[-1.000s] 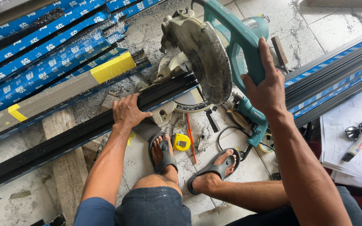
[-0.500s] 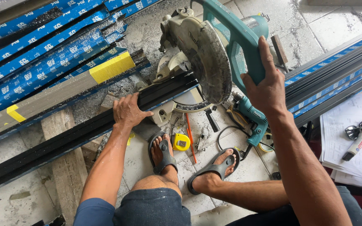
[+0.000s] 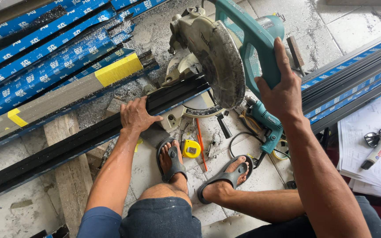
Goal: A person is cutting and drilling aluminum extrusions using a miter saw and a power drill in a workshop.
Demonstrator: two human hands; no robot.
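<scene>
Two bare hands work a teal miter saw [image 3: 243, 48]: the right hand [image 3: 283, 90] is wrapped closed around its handle, and the left hand [image 3: 135, 115] presses flat, fingers spread, on a long black aluminium profile [image 3: 67, 147] lying across the saw bed under the raised blade. Blue-wrapped profiles [image 3: 45, 61] crowd the far edge, while a yellow tape measure [image 3: 192, 149] and a teal power drill [image 3: 265, 125] clutter the floor between the sandalled feet.
</scene>
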